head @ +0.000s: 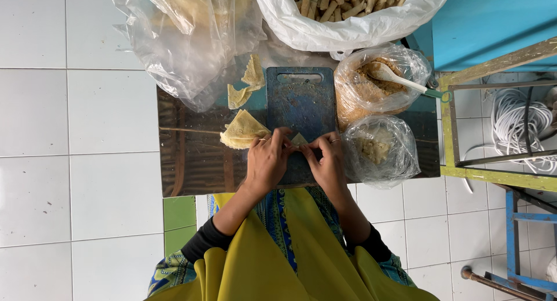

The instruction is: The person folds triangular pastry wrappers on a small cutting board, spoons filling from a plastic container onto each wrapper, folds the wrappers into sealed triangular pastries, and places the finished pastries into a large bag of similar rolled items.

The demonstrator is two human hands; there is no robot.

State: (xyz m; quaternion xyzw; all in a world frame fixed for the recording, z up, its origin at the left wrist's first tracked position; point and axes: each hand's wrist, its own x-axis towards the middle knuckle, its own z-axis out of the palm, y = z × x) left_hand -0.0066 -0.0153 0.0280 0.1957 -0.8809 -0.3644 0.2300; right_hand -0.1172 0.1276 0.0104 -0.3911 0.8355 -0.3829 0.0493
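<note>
White tile floor, low table [191, 162]. Blue cutting board [304, 104]: my left hand [267, 162] and right hand [328, 162] both pinch pastry wrapper [299, 140].

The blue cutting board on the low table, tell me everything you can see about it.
The cutting board is a rectangular slab, blue and plastic-looking, with a worn, scuffed and stained face. A slot handle is cut through its far end. It lies flat on the dark low table, long side running away from the person. The left hand and the right hand rest over its near half, pinching a small pale wrapper piece between them. A stack of wrappers lies at its left edge; plastic bags crowd its right side.
</note>
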